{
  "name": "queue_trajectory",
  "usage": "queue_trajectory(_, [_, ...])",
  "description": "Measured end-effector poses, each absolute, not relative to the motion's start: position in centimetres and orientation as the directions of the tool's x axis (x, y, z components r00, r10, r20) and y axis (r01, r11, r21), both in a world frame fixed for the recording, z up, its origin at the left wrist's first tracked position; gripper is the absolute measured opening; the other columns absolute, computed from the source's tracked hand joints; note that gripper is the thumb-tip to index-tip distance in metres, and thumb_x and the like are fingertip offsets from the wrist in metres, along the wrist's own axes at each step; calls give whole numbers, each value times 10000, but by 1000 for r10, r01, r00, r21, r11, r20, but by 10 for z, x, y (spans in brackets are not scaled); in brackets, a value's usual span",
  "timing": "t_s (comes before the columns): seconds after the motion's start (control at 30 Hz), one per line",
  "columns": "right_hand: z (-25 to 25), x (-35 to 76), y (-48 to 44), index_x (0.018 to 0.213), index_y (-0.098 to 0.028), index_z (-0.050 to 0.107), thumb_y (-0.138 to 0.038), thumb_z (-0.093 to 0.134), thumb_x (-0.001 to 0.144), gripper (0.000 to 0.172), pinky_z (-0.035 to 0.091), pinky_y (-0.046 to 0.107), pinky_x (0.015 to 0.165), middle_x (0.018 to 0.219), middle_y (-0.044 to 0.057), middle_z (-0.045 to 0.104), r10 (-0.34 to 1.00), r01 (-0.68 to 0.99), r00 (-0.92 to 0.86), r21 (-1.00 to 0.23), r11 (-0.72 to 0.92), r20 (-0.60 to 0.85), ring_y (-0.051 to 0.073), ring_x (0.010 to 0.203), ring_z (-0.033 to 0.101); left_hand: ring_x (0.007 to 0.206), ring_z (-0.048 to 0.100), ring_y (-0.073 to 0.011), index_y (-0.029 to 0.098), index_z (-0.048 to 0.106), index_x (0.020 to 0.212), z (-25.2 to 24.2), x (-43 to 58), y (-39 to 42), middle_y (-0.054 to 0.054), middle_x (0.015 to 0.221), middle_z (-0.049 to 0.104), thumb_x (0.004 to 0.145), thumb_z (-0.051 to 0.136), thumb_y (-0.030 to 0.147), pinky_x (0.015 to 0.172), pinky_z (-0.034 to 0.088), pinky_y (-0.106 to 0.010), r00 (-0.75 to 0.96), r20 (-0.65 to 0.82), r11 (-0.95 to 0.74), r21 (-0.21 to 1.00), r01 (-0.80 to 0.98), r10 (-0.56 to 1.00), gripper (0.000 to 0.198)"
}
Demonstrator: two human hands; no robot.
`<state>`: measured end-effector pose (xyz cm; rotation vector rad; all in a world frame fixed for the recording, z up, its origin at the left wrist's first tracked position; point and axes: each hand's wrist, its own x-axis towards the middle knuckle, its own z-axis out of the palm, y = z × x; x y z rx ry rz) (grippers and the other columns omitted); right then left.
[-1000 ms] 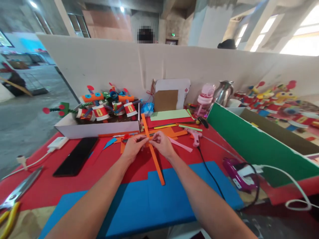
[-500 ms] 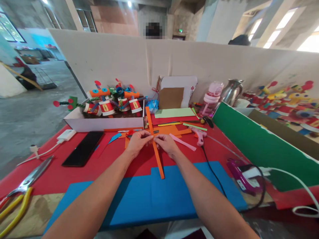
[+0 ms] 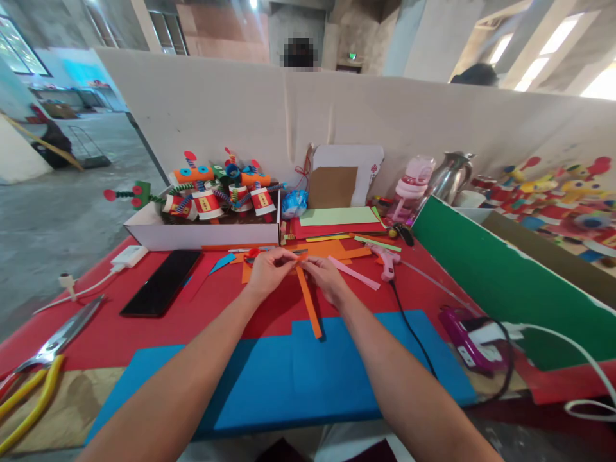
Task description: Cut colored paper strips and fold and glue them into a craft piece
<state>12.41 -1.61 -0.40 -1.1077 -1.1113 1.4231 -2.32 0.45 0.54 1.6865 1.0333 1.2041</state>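
Between my two hands is an orange paper strip [image 3: 309, 305]. Its lower end hangs toward me over the blue sheet [image 3: 260, 378], and its upper part is folded down at my fingertips. My left hand [image 3: 270, 273] pinches the strip from the left, fingers closed. From the right, my right hand [image 3: 327, 276] pinches it at the same spot, thumb and fingers together. Orange paper pieces [image 3: 332, 248] lie just beyond the fingers, and a pink paper strip [image 3: 353, 274] lies beside my right hand.
A white box [image 3: 202, 239] holds several paper-cup figures. Right of my hands lie a pink glue gun [image 3: 386, 260] and its black cord. A black phone [image 3: 161, 282] and large yellow-handled scissors [image 3: 52, 350] are at left. A green-sided box [image 3: 505, 282] stands at right.
The strip's upper end, which stood up past my fingers, is now folded down at my fingertips. Both hands stay close together in nearly the same place.
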Motion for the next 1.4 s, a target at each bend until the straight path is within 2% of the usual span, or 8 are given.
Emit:
queue_trajectory(0.17, [3, 122, -19, 689, -183, 546, -283, 636, 733, 141, 435, 191, 502, 556, -63, 557, 975, -295, -136, -932, -211, -178, 68, 460, 509, 779, 616, -163, 187, 696, 747, 10, -26, 1, -60, 791, 676, 806, 520, 200, 745, 484, -276, 317, 599, -678, 667, 309, 735, 186])
queue_trajectory(0.33, [9, 120, -22, 770, -181, 511, -203, 490, 870, 104, 518, 233, 515, 555, -40, 593, 945, -378, -230, -873, -308, -234, 99, 442, 575, 791, 617, -138, 190, 695, 858, 6, -28, 2, -49, 833, 662, 844, 469, 113, 730, 501, -250, 388, 740, -823, 397, 407, 549, 239])
queue_trajectory(0.57, [12, 121, -26, 954, -134, 564, -172, 360, 940, 208, 560, 291, 557, 649, 45, 667, 850, -333, -427, -820, -466, -309, 142, 508, 639, 812, 614, -147, 174, 666, 844, 1, -35, 10, -51, 846, 649, 852, 490, 101, 757, 511, -279, 257, 803, -770, 344, 537, 538, 191])
queue_trajectory(0.73, [12, 121, -26, 907, -103, 597, -142, 331, 951, 272, 556, 255, 564, 633, 61, 671, 852, -354, -413, -805, -476, -322, 120, 503, 627, 887, 601, -167, 167, 671, 898, 4, -37, 8, -76, 924, 654, 887, 461, 117, 802, 509, -310, 386, 802, -805, 187, 563, 457, 216])
queue_trajectory(0.93, [14, 120, -25, 802, -112, 586, -150, 319, 959, 312, 557, 250, 538, 608, 51, 651, 848, -384, -384, -773, -506, -365, 116, 499, 618, 854, 585, -177, 130, 664, 910, 8, -35, 5, -93, 887, 652, 906, 436, 119, 773, 510, -305, 480, 799, -808, 13, 588, 363, 228])
queue_trajectory(1.07, [18, 118, -25, 835, -120, 584, -204, 297, 973, 329, 545, 246, 483, 582, 34, 625, 832, -386, -386, -749, -538, -399, 117, 470, 593, 821, 568, -180, 133, 663, 882, 10, -34, 4, -93, 863, 642, 915, 409, 117, 740, 501, -304, 532, 772, -781, -75, 620, 348, 256])
queue_trajectory(1.23, [20, 119, -24, 897, -122, 578, -204, 254, 982, 345, 500, 195, 414, 572, 11, 596, 824, -389, -379, -736, -554, -420, 88, 418, 529, 829, 560, -186, 124, 659, 873, 9, -34, 3, -103, 875, 639, 917, 408, 117, 727, 492, -301, 568, 747, -774, -116, 623, 345, 255])
queue_trajectory(1.4, [21, 121, -23, 902, -131, 571, -334, 223, 1001, 415, 452, 173, 368, 536, -21, 524, 808, -370, -426, -736, -567, -408, 69, 372, 433, 825, 563, -182, 134, 658, 889, 9, -36, 5, -100, 882, 642, 918, 411, 122, 728, 496, -303, 569, 753, -783, -119, 611, 329, 250])
